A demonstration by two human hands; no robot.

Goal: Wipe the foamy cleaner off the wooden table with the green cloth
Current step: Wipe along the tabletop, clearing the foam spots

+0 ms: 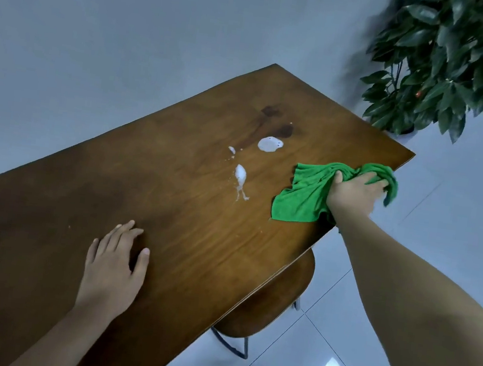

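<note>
The wooden table [86, 194] is taking up most of the room in front of me, its top running off toward the far corner. A leafy potted plant [449, 62] is standing on the floor past its far right edge; the pot itself is mostly hidden by leaves, so what is filling it I cannot tell. A wooden chair [277, 302] is sitting tucked under the near right edge. No other container is showing.

The person's right hand [353, 193] is bunching the green cloth [303, 193] in a closed grip, pressing it down near the table's right edge, with part of the cloth spreading flat toward the middle. The left hand [116, 261] is lying open, palm down and empty, bracing on the wood.

The foamy cleaner [270, 144] is sitting in a few white blobs and drips at mid-table, just left of the cloth and apart from it. A dark damp patch [275, 120] is showing beyond the foam.

To my eye the wiping is only starting: the foam looks untouched. The next stroke is calling for a leftward sweep with steady downward pressure across all the blobs.
</note>
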